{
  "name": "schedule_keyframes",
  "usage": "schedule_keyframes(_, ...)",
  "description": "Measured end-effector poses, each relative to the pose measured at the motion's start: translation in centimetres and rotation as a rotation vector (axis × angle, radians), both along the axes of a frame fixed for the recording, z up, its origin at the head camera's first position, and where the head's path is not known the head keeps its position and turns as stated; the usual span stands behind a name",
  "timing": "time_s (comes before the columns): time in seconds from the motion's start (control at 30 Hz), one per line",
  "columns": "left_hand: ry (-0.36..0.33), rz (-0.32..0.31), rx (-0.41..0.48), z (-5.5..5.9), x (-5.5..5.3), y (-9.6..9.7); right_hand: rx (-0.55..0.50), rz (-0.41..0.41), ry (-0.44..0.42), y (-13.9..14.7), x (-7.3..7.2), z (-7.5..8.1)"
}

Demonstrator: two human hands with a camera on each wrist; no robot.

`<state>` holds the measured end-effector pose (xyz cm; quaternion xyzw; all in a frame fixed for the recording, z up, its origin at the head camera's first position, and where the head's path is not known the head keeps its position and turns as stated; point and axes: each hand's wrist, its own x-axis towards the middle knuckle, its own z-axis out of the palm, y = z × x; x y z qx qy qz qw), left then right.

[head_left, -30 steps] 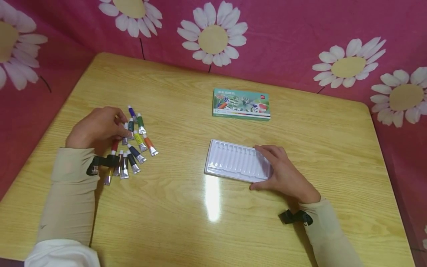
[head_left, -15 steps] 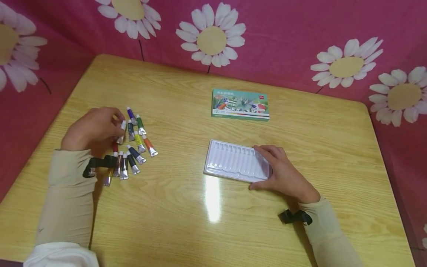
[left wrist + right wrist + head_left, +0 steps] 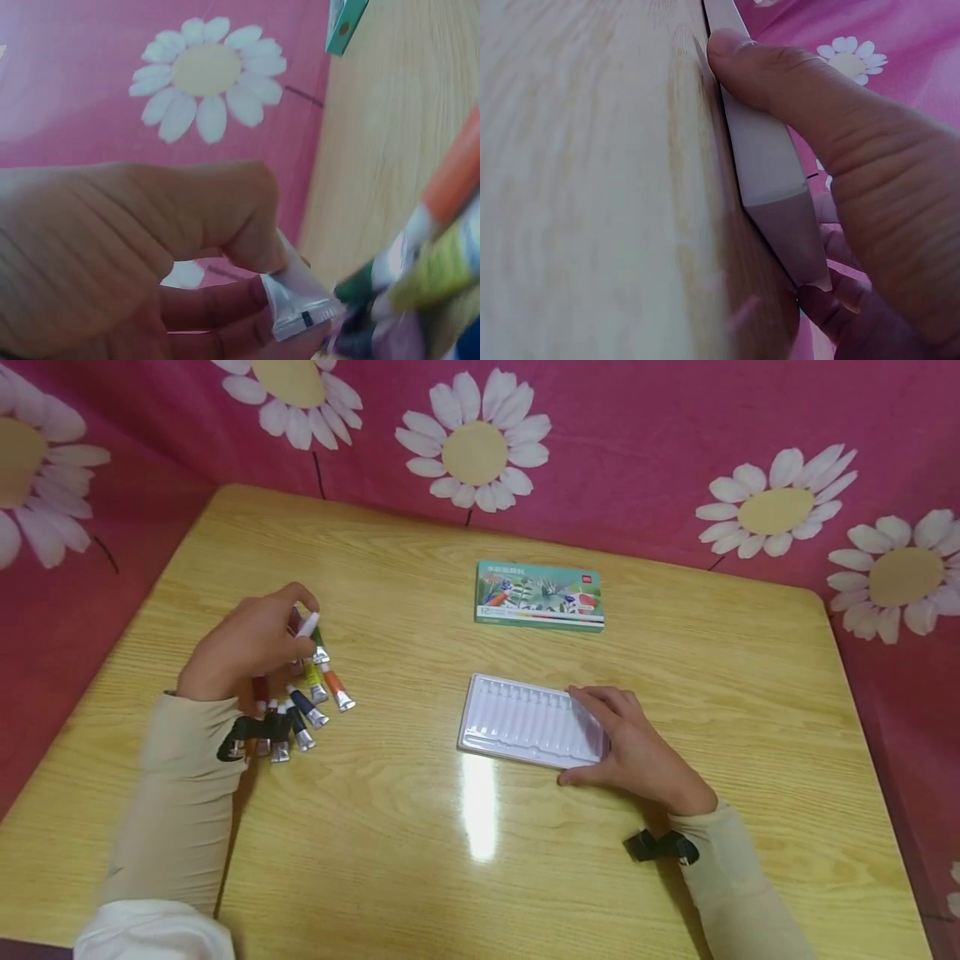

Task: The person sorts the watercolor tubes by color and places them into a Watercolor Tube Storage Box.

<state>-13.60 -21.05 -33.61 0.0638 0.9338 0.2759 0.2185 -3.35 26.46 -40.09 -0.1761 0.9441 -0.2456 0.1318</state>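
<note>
Between thumb and fingers my left hand (image 3: pixel 251 643) pinches a white paint tube (image 3: pixel 308 625), raised over the cluster of tubes at the table's left. Its crimped silver end shows in the left wrist view, where the tube (image 3: pixel 296 296) sticks out below the thumb. Under and beside this hand lie several more paint tubes, among them an orange tube (image 3: pixel 338 687), a yellow tube (image 3: pixel 315 682) and a dark blue tube (image 3: pixel 308 707); some are partly hidden. My right hand (image 3: pixel 637 743) grips the right end of a white plastic tray (image 3: pixel 525 722) with moulded slots, thumb on its near edge.
Behind the tray a green paint box (image 3: pixel 540 596) with a floral print lies flat on the wooden table (image 3: pixel 405 835). A pink cloth (image 3: pixel 622 452) with daisies hangs along the table's far edge and sides.
My left hand has lifted the white tube from the cluster and carried it rightward, over the green and purple tubes. The right hand stays on the tray.
</note>
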Motion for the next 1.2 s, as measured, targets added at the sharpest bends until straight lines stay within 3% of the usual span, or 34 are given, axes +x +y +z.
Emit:
schedule_keyframes(0.1,0.006,-0.009,0.022,0.0,0.0,1.3,-0.001,0.001,0.003,0.0,0.0,-0.1)
schedule_keyframes(0.3,0.09,0.003,0.06,0.3,0.1,4.1,-0.006,0.005,0.011,-0.1,-0.1,-0.1)
schedule_keyframes(0.43,0.153,-0.036,0.035,0.2,-0.4,5.7,-0.004,0.003,0.012,-0.2,-0.1,-0.1)
schedule_keyframes(0.73,0.127,-0.084,0.109,-0.5,-0.4,8.6,-0.007,0.001,0.016,-0.1,-0.1,-0.1)
schedule_keyframes(1.07,0.219,-0.105,0.124,-2.2,0.0,11.4,-0.01,0.01,0.022,0.1,0.0,-0.3)
schedule_keyframes(1.2,0.216,-0.105,0.172,-2.8,0.2,12.1,-0.018,0.017,0.013,0.2,-0.1,-0.3)
